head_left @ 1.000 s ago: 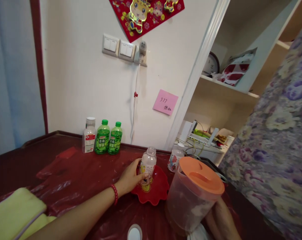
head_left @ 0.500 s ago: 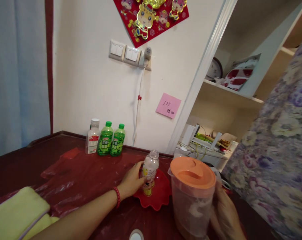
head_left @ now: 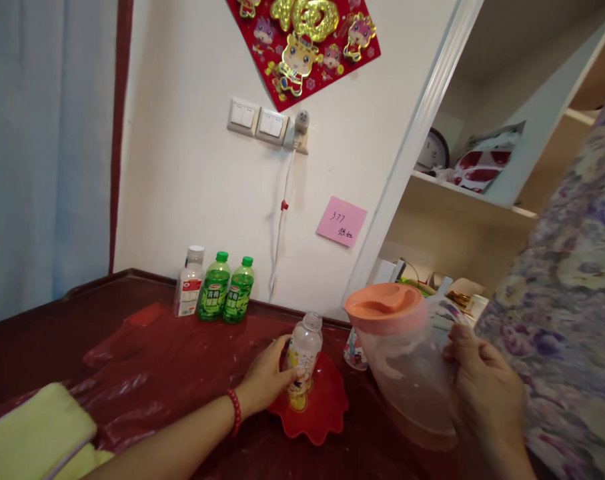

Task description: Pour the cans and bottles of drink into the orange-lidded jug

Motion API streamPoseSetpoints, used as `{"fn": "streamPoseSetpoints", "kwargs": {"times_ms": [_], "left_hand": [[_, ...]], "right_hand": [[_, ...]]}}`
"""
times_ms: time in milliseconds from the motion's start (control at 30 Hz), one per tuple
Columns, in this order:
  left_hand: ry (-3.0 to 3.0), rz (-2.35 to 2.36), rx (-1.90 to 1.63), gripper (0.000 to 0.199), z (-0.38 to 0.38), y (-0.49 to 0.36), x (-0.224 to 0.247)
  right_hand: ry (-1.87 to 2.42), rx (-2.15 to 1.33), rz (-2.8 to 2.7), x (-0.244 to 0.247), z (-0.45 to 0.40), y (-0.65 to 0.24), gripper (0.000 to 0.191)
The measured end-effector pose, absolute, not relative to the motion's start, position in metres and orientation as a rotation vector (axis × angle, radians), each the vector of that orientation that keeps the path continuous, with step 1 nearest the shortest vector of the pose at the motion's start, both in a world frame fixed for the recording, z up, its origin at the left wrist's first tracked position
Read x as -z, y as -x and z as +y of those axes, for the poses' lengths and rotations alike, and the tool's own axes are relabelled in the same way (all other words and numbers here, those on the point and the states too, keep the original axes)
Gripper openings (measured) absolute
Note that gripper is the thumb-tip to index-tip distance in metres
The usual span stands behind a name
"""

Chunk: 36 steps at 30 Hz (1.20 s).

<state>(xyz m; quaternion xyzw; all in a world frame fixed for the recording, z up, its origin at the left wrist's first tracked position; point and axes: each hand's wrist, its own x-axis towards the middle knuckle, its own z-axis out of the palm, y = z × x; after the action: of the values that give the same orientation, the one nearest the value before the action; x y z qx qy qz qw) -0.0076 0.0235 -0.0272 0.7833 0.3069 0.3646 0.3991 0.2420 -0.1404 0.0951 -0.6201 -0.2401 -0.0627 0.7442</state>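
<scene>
My left hand (head_left: 268, 375) is wrapped round a clear, uncapped plastic bottle (head_left: 308, 345) with printed characters on it. The bottle stands in or just over a red scalloped plate (head_left: 327, 417); its base is partly hidden by my fingers. On the right, my right hand (head_left: 487, 393) grips the handle of a translucent pitcher (head_left: 407, 373) with an orange lid (head_left: 385, 305). The pitcher is tilted, its lid leaning left toward the bottle, with a gap between them. Some liquid seems to lie low in the pitcher.
Against the wall stand two green-capped bottles (head_left: 214, 287) and a clear bottle with a white cap (head_left: 189, 283). A patterned paper cup (head_left: 355, 352) is behind the pitcher. A folded yellow cloth (head_left: 42, 430) lies front left, and a floral curtain (head_left: 572, 300) hangs at right.
The pitcher has been raised and tipped to the left by my right hand. My left hand keeps its hold on the bottle. The view has shifted slightly, and the white cap in front has left it.
</scene>
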Motion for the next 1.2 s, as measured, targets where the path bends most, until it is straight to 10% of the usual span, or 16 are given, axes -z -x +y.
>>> {"fn": "streamPoseSetpoints", "kwargs": {"times_ms": [1200], "left_hand": [[-2.317,0.778,-0.858,0.058,-0.001,0.011,0.000]], "right_hand": [[1.481,0.168,-0.555,-0.122,-0.171,-0.215,0.057]]}}
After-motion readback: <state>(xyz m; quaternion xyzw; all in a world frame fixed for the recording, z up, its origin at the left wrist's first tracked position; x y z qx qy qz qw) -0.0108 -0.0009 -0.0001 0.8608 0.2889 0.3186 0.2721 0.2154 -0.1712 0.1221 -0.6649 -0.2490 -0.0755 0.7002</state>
